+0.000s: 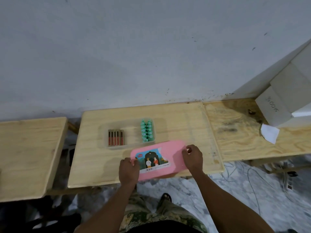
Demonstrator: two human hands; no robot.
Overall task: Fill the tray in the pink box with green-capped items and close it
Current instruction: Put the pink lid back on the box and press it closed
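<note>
2 hands grasp the smooth, round-cornered pink box [170, 148]: left hand [128, 170] on its left end, right hand [192, 157] curled over its right end. The box lies closed, printed label up, at the near edge of the grainy plywood table [176, 115]. Just behind, a clear plastic container [133, 130] holds 2 rows of green-capped items [147, 131].

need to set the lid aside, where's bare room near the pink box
Bare wood left of the pink box and clear tray, out to the table edge, and right of the tray. Crowded behind the box, where the tray sits close.
</note>
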